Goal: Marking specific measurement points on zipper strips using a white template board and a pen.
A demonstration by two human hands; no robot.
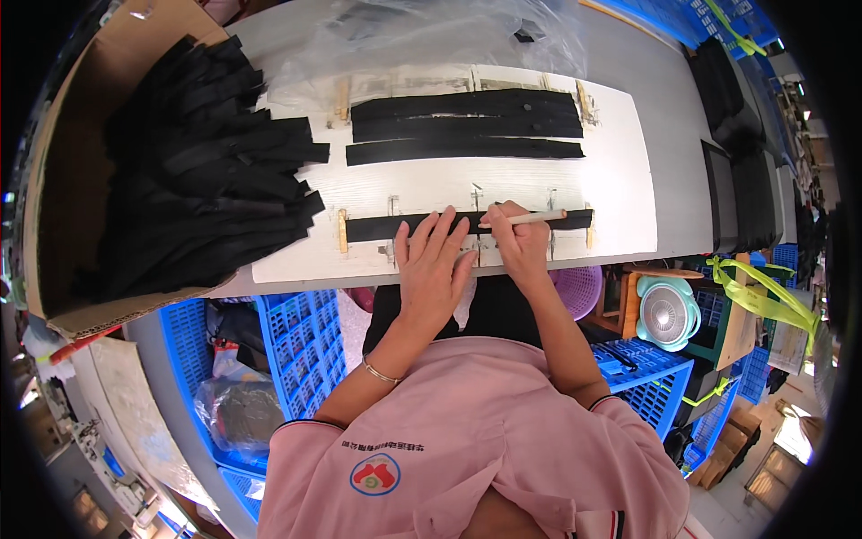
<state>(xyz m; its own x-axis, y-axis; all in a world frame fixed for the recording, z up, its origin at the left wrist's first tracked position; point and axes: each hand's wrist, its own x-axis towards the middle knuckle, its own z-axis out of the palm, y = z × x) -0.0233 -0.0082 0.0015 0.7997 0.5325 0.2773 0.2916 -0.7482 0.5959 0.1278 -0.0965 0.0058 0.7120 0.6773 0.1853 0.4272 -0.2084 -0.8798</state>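
Black strip (373, 228) runs along the near edge of the white board (620, 184). Left hand (431, 268) is kinda splayed on it, right hand (521, 244) pinching a pale pen (542, 217) mid-strip.

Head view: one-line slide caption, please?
Left hand rests on a black strip; right hand holds a pale pencil-like stick over it.

A black strip (377, 228) (flat and narrow) lies crosswise on a white board (620, 193); a pale pencil (542, 217) slants over it.
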